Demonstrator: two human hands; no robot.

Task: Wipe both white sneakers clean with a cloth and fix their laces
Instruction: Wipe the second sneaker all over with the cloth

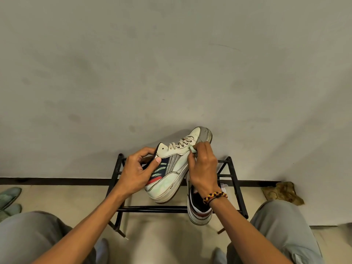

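Note:
A white sneaker [177, 161] with dark and red side stripes is tilted up, toe toward the wall. My left hand [137, 172] grips its heel collar, thumb on the side. My right hand [202, 166] pinches a small pale cloth [192, 149] against the sneaker's side just below the laces [180, 142]. The second white sneaker [198, 210] lies on the black rack under my right wrist, mostly hidden by the hand and the first shoe.
A black metal shoe rack [152, 208] stands against the wall [171, 63]. A crumpled brown rag [283, 192] lies on the floor at the right. Greenish shoes [10, 199] sit at the left edge. My knees in grey trousers [285, 231] flank the rack.

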